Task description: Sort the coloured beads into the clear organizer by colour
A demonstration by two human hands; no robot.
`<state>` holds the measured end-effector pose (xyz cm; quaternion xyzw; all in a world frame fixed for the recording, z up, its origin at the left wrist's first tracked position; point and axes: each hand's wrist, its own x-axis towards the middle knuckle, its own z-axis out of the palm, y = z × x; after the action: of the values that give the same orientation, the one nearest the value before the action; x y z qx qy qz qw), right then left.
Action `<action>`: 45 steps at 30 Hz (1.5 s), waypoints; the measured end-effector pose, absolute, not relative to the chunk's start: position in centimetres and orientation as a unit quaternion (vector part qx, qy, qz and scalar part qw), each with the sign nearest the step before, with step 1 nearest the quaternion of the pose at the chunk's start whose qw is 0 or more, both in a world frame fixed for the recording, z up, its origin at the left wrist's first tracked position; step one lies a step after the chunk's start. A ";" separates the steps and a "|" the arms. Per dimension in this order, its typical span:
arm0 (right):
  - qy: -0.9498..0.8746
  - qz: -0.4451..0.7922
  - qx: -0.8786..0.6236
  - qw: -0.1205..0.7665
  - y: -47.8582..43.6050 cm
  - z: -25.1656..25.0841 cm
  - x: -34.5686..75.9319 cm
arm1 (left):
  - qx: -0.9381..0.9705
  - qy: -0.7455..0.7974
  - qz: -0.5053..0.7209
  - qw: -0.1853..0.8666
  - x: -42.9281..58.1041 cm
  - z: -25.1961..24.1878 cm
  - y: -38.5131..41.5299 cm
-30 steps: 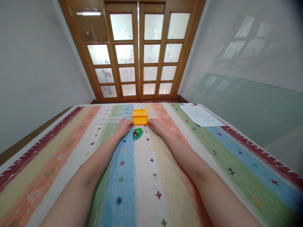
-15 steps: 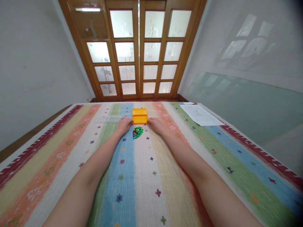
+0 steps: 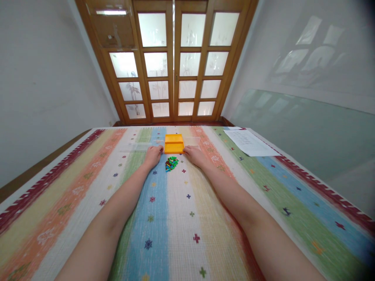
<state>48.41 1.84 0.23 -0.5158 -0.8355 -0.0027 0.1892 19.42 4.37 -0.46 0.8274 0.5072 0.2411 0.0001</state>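
Note:
A small orange tray with a divider sits far out on the striped cloth. Just in front of it lies a little heap of coloured pieces, mostly green. My left hand rests on the cloth left of the heap, fingertips at the tray's near left corner, fingers curled. My right hand lies right of the heap, fingertips at the tray's near right corner. The hands are too small to see whether they grip anything. Clear plastic lids or trays flank the orange tray.
A printed sheet of paper lies at the far right of the cloth. Wooden glazed doors stand behind the far edge. A glass pane leans along the right wall.
Both hands stay at the tray's near corners. The view has shifted slightly; nothing on the cloth has visibly moved.

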 end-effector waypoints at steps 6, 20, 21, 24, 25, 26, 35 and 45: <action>-0.838 0.005 -0.511 0.190 1.4 0.6 48.2 | 0.822 0.515 0.242 0.005 19.5 -0.5 4.3; -0.828 0.025 -0.525 0.197 1.5 0.6 47.9 | 0.818 0.516 0.255 0.014 19.2 -0.5 4.5; -0.826 0.026 -0.526 0.199 1.5 0.6 48.0 | 0.819 0.514 0.256 0.014 19.2 -0.5 4.5; -0.825 0.025 -0.525 0.208 1.6 0.4 48.2 | 0.817 0.516 0.256 0.019 19.2 -0.5 4.5; -0.824 0.023 -0.525 0.211 1.6 0.3 48.3 | 0.816 0.518 0.257 0.021 19.2 -0.5 4.5; -0.823 0.021 -0.526 0.214 1.6 0.3 48.4 | 0.814 0.520 0.259 0.024 19.2 -0.5 4.5; -0.782 0.027 -0.568 0.254 2.0 0.2 49.5 | 0.813 0.502 0.295 0.015 18.3 -0.9 4.1; -0.798 0.003 -0.566 0.207 1.8 0.4 49.2 | 0.828 0.502 0.248 -0.008 18.5 -1.5 3.9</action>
<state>49.17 1.79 0.38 -0.5662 -0.7978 0.0031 0.2073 18.45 3.87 -1.49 0.8284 0.5021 0.2481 -0.0083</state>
